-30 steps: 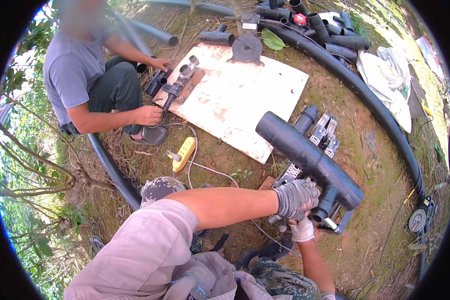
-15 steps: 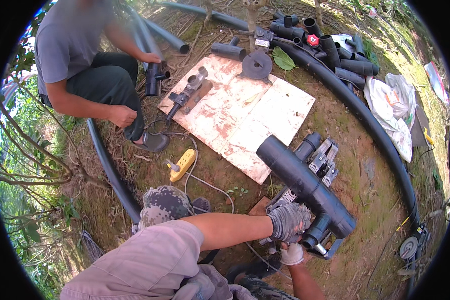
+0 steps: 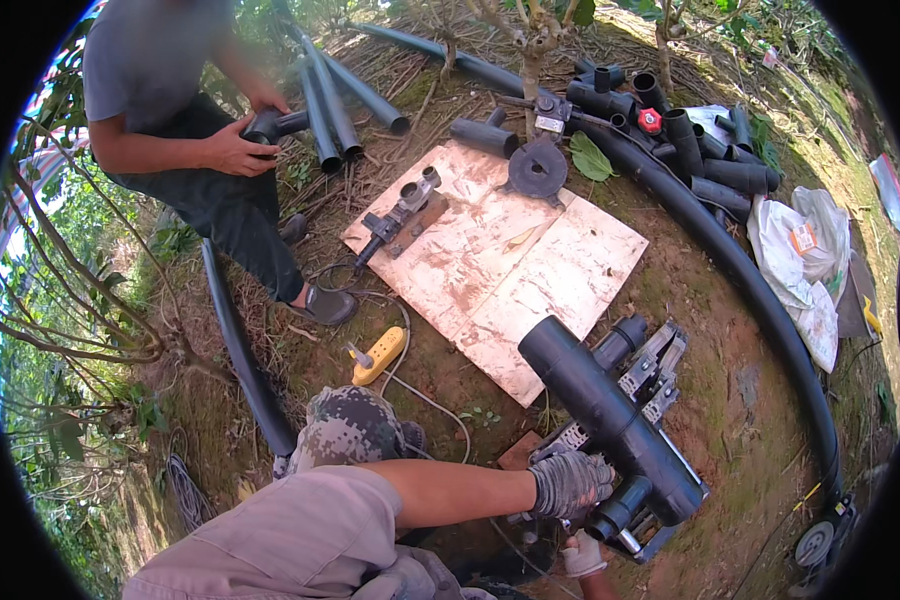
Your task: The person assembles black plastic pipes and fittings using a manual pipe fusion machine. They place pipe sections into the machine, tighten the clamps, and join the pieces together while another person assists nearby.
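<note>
Head view, nearest first: the right hand, in a white glove, is partly lost below the side branch, its forearm rising from the lower edge; how far its fingers are closed, and on what, I cannot tell. Just above it is the left hand, grey-gloved, back upward, at the end of a forearm stretched across from the left. Its fingers are curled beside the metal clamp frame — whether they grip part of it is hidden.

Immediately right of those left fingers, the large black pipe tee lies aslant over the frame, its branch coming back between the two hands. It looks stiff and hard to crush, bulky but probably moderate in weight, and its smooth wall could slide in a glove. The surest hold should be both palms around the main barrel, either side of the branch.

Beyond the left fingers lies a pale board; farther off, to their upper left, a co-worker's hands hold a smaller black fitting.
</note>
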Action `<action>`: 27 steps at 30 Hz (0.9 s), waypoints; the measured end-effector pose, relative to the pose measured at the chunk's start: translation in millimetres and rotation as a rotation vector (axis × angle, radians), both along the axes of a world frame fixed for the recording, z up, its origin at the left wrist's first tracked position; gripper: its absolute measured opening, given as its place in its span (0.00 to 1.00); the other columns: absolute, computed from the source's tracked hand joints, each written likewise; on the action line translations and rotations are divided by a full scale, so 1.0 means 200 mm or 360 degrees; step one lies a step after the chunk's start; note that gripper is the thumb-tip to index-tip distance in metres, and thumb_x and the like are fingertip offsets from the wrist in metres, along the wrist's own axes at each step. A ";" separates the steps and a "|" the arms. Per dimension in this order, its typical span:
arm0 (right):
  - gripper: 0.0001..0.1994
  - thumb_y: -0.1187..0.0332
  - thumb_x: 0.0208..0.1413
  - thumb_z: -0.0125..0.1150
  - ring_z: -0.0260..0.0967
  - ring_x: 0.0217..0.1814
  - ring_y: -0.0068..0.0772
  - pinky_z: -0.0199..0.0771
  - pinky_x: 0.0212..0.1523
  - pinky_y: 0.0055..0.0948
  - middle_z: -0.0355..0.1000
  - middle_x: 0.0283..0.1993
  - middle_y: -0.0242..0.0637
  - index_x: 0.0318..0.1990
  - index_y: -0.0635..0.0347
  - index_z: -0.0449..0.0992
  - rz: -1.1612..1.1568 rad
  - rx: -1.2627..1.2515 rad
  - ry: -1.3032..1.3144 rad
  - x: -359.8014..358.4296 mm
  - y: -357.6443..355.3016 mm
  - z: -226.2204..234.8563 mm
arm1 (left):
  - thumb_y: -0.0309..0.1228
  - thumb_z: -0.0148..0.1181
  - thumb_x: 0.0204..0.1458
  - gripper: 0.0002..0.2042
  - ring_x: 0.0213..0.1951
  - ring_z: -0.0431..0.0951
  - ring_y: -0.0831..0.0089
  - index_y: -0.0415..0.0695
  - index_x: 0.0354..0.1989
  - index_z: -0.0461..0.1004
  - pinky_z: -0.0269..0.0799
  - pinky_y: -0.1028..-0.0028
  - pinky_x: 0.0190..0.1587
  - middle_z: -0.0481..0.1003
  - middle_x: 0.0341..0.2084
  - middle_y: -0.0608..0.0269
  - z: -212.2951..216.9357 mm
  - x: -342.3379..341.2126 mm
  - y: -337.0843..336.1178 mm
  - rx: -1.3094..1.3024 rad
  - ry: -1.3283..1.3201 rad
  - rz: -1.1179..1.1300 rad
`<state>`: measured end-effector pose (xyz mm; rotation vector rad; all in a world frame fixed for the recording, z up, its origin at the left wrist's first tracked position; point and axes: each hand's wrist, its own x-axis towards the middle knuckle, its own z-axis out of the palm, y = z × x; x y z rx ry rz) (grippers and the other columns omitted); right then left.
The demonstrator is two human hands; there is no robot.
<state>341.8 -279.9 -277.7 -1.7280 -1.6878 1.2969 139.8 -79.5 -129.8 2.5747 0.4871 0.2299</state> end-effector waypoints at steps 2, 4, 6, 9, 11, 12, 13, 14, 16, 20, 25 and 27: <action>0.16 0.55 0.54 0.55 0.66 0.40 0.52 0.66 0.48 0.47 0.68 0.34 0.49 0.33 0.62 0.70 0.0041 -0.0160 -0.0113 0.11 -0.08 -0.12 | 0.37 0.58 0.48 0.13 0.46 0.77 0.56 0.44 0.39 0.74 0.75 0.59 0.47 0.74 0.43 0.55 0.02 0.03 0.03 -0.0001 0.0132 -0.0156; 0.16 0.56 0.54 0.55 0.61 0.31 0.49 0.63 0.38 0.47 0.63 0.26 0.45 0.26 0.59 0.64 0.0086 -0.0016 -0.0129 0.15 -0.12 -0.21 | 0.37 0.59 0.48 0.13 0.46 0.76 0.55 0.44 0.39 0.74 0.75 0.60 0.48 0.74 0.43 0.54 0.02 0.00 0.01 0.0072 0.0071 -0.0077; 0.16 0.57 0.53 0.57 0.60 0.29 0.50 0.63 0.35 0.46 0.62 0.24 0.44 0.25 0.59 0.62 0.0119 0.0117 -0.0188 0.16 -0.15 -0.27 | 0.38 0.58 0.49 0.13 0.47 0.77 0.55 0.43 0.39 0.75 0.74 0.61 0.52 0.74 0.45 0.53 0.05 0.02 0.02 0.0028 0.0180 -0.0089; 0.14 0.59 0.50 0.61 0.68 0.33 0.54 0.68 0.38 0.46 0.69 0.28 0.46 0.29 0.59 0.66 0.0250 0.0066 -0.0385 0.18 -0.19 -0.30 | 0.38 0.57 0.50 0.15 0.50 0.77 0.55 0.42 0.42 0.75 0.74 0.61 0.53 0.75 0.47 0.52 0.01 0.02 0.02 0.0068 0.0044 -0.0099; 0.14 0.58 0.52 0.60 0.70 0.35 0.54 0.70 0.40 0.46 0.71 0.31 0.47 0.36 0.57 0.68 0.0291 -0.0032 -0.0433 0.19 -0.19 -0.29 | 0.38 0.57 0.50 0.16 0.52 0.76 0.55 0.41 0.44 0.76 0.74 0.62 0.54 0.74 0.49 0.50 -0.02 0.01 0.01 0.0084 0.0024 -0.0103; 0.14 0.58 0.53 0.60 0.71 0.36 0.54 0.71 0.41 0.46 0.72 0.33 0.47 0.40 0.56 0.69 0.0300 -0.0110 -0.0456 0.19 -0.18 -0.29 | 0.38 0.57 0.51 0.17 0.52 0.76 0.55 0.41 0.45 0.76 0.74 0.62 0.55 0.74 0.50 0.50 -0.03 0.01 0.01 0.0096 0.0069 -0.0109; 0.15 0.57 0.54 0.60 0.72 0.38 0.53 0.71 0.42 0.46 0.72 0.34 0.48 0.44 0.55 0.69 0.0310 -0.0199 -0.0484 0.20 -0.18 -0.28 | 0.39 0.57 0.51 0.17 0.53 0.76 0.55 0.41 0.45 0.76 0.73 0.62 0.55 0.74 0.50 0.50 -0.02 0.02 0.01 0.0103 0.0111 -0.0122; 0.17 0.57 0.55 0.60 0.73 0.39 0.53 0.72 0.43 0.46 0.73 0.36 0.48 0.47 0.54 0.70 0.0314 -0.0302 -0.0508 0.20 -0.18 -0.27 | 0.39 0.57 0.51 0.17 0.52 0.76 0.55 0.41 0.45 0.76 0.74 0.61 0.55 0.74 0.50 0.50 -0.01 0.02 0.01 0.0097 0.0091 -0.0140; 0.20 0.56 0.57 0.59 0.75 0.41 0.53 0.74 0.44 0.47 0.75 0.39 0.49 0.55 0.53 0.71 0.0340 -0.0538 -0.0579 0.22 -0.19 -0.23 | 0.40 0.57 0.51 0.17 0.52 0.76 0.55 0.42 0.44 0.76 0.74 0.61 0.54 0.74 0.50 0.50 0.02 0.02 0.02 0.0084 0.0058 -0.0169; 0.24 0.55 0.58 0.59 0.77 0.45 0.56 0.75 0.44 0.50 0.76 0.45 0.56 0.60 0.52 0.76 0.0536 -0.0884 -0.0833 0.20 -0.09 0.11 | 0.39 0.57 0.51 0.13 0.48 0.78 0.57 0.43 0.38 0.76 0.76 0.62 0.49 0.74 0.47 0.52 0.04 -0.01 0.01 0.0093 -0.0028 -0.0097; 0.15 0.61 0.58 0.58 0.76 0.43 0.58 0.75 0.43 0.49 0.76 0.40 0.54 0.49 0.58 0.75 0.0345 -0.0790 -0.0329 0.06 0.19 1.02 | 0.37 0.56 0.50 0.11 0.43 0.79 0.58 0.43 0.36 0.77 0.76 0.62 0.47 0.75 0.38 0.57 -0.03 0.01 -0.02 0.0046 -0.0079 0.0018; 0.16 0.71 0.60 0.53 0.73 0.33 0.35 0.75 0.34 0.37 0.75 0.36 0.40 0.56 0.58 0.72 0.0197 -0.0285 0.0023 0.06 0.14 1.11 | 0.37 0.55 0.51 0.12 0.43 0.78 0.58 0.42 0.36 0.76 0.75 0.62 0.47 0.75 0.38 0.57 -0.06 0.04 -0.04 0.0110 -0.0075 0.0054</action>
